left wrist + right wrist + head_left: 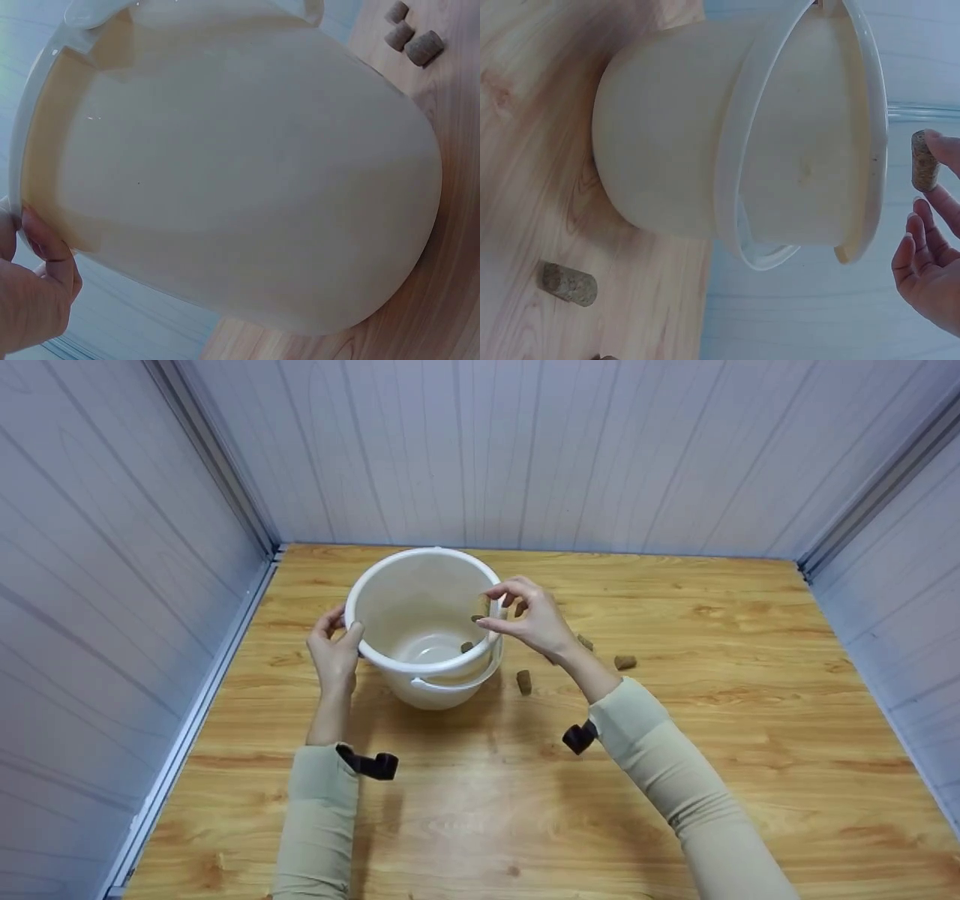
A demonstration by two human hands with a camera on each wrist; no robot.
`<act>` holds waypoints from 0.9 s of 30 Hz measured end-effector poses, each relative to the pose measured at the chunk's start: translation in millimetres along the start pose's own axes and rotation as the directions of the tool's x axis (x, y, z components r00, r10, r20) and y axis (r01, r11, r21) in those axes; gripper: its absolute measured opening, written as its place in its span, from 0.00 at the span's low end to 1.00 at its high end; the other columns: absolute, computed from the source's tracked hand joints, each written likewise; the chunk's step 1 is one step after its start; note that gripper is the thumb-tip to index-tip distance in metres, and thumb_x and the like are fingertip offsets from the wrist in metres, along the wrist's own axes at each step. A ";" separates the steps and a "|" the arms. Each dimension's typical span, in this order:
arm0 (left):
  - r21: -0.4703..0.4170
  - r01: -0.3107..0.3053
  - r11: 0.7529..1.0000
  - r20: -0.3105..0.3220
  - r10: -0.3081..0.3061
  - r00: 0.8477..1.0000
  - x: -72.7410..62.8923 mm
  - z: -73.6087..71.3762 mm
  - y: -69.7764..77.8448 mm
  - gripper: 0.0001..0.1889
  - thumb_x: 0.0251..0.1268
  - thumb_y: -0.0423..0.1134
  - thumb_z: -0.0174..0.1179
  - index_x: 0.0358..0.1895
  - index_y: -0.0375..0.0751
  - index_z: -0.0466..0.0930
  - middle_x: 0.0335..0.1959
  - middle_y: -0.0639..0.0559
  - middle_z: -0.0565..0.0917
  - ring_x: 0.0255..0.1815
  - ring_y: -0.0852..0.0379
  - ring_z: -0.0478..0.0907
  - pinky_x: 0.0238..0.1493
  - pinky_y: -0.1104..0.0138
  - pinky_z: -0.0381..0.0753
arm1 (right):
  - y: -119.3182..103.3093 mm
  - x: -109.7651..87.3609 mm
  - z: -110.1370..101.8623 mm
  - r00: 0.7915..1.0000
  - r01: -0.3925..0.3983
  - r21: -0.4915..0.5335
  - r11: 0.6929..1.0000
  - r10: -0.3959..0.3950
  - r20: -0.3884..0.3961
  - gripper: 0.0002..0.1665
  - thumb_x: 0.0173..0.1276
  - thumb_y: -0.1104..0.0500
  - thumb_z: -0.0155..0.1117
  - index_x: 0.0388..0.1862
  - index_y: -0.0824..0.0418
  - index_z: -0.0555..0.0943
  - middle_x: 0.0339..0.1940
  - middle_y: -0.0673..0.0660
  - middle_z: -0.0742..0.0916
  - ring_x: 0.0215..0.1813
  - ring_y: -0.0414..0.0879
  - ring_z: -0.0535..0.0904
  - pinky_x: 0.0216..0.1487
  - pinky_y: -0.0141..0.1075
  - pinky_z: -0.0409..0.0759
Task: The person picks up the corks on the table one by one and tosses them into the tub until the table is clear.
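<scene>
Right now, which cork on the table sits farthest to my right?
The cork just beyond the right sleeve's cuff. The other corks visible on the table lie closer to the bucket, and one more is pinched by the right hand.

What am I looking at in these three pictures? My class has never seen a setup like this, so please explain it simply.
There is no robot here: a person works with two bare hands. The widest picture comes from a camera on the head, looking forward and down. The other two come from cameras worn on the wrists, one per wrist; the black devices at the sleeves appear to be these.

On the wood-patterned surface stands a white bucket with a handle. Several short brown corks lie to its right in the head view, and another cork is inside it.

The left hand grips the bucket's rim. The right hand pinches one more cork, over the rim's opposite side in the head view.
</scene>
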State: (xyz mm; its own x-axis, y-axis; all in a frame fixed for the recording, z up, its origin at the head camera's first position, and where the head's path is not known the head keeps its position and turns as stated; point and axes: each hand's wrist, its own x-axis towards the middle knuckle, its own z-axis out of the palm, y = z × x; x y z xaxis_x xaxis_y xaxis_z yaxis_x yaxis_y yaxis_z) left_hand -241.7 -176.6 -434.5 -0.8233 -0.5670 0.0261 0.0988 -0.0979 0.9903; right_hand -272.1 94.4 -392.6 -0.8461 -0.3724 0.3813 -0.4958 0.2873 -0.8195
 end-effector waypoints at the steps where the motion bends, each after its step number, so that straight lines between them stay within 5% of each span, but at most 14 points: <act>1: 0.000 0.001 1.000 0.000 -0.001 1.000 -0.1 0.0 0.0 0.20 0.54 0.20 0.53 0.52 0.22 0.76 0.34 0.48 0.74 0.36 0.59 0.70 0.14 0.79 0.72 | -0.7 1.5 1.2 1.000 -0.001 -0.004 1.000 0.001 0.005 0.20 0.54 0.62 0.76 0.45 0.68 0.83 0.42 0.57 0.82 0.42 0.55 0.74 0.40 0.42 0.73; 12: 0.003 -0.012 1.000 0.001 0.012 1.000 -0.3 -0.2 -0.2 0.20 0.54 0.19 0.53 0.52 0.22 0.77 0.35 0.46 0.73 0.29 0.61 0.73 0.15 0.79 0.72 | -4.7 16.2 11.2 0.999 0.040 -0.085 0.996 -0.037 0.036 0.21 0.54 0.62 0.76 0.46 0.70 0.82 0.41 0.60 0.81 0.42 0.55 0.75 0.36 0.41 0.76; 19: -0.007 -0.032 0.999 -0.006 0.032 0.999 0.5 0.8 0.1 0.21 0.52 0.19 0.52 0.52 0.19 0.76 0.34 0.46 0.74 0.38 0.58 0.70 0.29 0.79 0.77 | -2.6 23.7 13.1 0.998 0.047 -0.139 0.989 -0.039 0.058 0.22 0.54 0.61 0.76 0.46 0.70 0.83 0.41 0.63 0.81 0.42 0.54 0.75 0.39 0.35 0.73; 27: 0.014 -0.020 1.000 -0.011 0.021 1.000 1.0 0.4 -0.2 0.21 0.52 0.20 0.52 0.52 0.20 0.76 0.35 0.46 0.73 0.33 0.61 0.72 0.22 0.80 0.74 | -1.8 28.6 13.9 0.996 0.046 -0.146 0.988 -0.034 0.083 0.25 0.57 0.60 0.75 0.51 0.70 0.80 0.43 0.65 0.81 0.43 0.56 0.75 0.45 0.37 0.74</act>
State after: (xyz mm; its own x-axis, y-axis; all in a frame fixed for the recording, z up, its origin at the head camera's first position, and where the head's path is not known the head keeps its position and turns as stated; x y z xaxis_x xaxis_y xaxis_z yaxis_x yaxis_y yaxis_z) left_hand -242.8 -176.8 -434.6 -0.8150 -0.5777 0.0450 0.1077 -0.0746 0.9914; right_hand -292.7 71.0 -386.2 -0.8093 -0.4541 0.3725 -0.5577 0.3954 -0.7298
